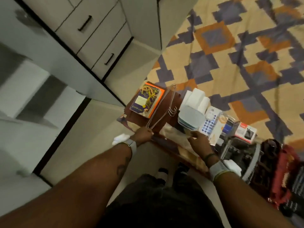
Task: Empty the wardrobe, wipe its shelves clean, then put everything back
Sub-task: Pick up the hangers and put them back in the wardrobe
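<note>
- Left hand point(143, 134) is clenched around the near corner of a bunch of wire hangers point(162, 111). The corner sits right inside the curled fingers, and the rest fans away toward 1 o'clock from the fist.
- The hangers are thin bare metal triangles, and their hooks bunch up at about 3 o'clock of the stack.
- They lie on a folded brown cloth point(172, 102) at the edge of the bed, just below frame centre.
- Right hand point(199, 141) is at the near edge of a stack of plates point(190, 116), with its fingertips pointing toward 10 o'clock. Honestly can't tell if it's gripping anything or just touching, too blurry.
- The plates are pale blue-grey, square with rounded corners, and look smooth and glossy.
- A book point(147, 99) lies at 10 o'clock of the hangers and touches them. It's a thick paperback with a purple cover, yellow swirls and an orange edge. There's a pale word along the bottom, but I can't read it.
- White cups point(196, 96) are stacked at 12 o'clock of the plates.
- A blister pack point(208, 126) with rows of blue dots is at 3 o'clock of the plates, and a red-and-white box point(246, 131) is further right. Can't read the print on either.
- The bedspread point(230, 46) is woven-looking, with blocky cream, orange and slate-blue shapes.
- The wardrobe shelves point(32, 96) are at 9 o'clock of the frame, flat and grey-white. The drawers point(98, 35) at 11 o'clock have black bar handles.
</note>
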Available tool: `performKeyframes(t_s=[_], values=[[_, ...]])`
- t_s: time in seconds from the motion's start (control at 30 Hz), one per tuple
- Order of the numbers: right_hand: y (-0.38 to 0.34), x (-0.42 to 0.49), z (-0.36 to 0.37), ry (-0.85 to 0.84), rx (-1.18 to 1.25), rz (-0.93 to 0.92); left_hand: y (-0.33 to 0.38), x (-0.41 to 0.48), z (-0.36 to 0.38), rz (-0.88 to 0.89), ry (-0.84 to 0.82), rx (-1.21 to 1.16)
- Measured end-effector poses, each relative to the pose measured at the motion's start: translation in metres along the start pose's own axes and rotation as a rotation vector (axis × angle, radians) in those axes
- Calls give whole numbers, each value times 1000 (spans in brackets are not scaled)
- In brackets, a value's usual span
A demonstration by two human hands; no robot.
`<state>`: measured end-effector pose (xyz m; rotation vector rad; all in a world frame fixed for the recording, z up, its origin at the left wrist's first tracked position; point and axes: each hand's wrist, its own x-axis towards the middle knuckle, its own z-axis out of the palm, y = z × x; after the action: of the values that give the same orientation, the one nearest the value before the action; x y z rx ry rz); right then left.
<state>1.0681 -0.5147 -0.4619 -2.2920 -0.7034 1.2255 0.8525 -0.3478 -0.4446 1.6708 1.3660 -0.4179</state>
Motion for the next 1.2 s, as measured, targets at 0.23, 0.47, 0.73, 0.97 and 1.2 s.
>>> performKeyframes(t_s=[0.23,0.47,0.73,0.97,1.2], values=[[-60,70,-1,-123,-95,-93,-3,23,-44,-51,79,-34],[-90,124,30,-161,-40,9,-23,78,-81,-97,43,-222],[-103,169,110,-93,52,232,-49,154,-133,-43,-127,-56],[-156,207,179,65,93,578,-47,227,-147,163,-120,172],[-14,319,277,562,-256,866,-48,273,-132,250,-150,300]])
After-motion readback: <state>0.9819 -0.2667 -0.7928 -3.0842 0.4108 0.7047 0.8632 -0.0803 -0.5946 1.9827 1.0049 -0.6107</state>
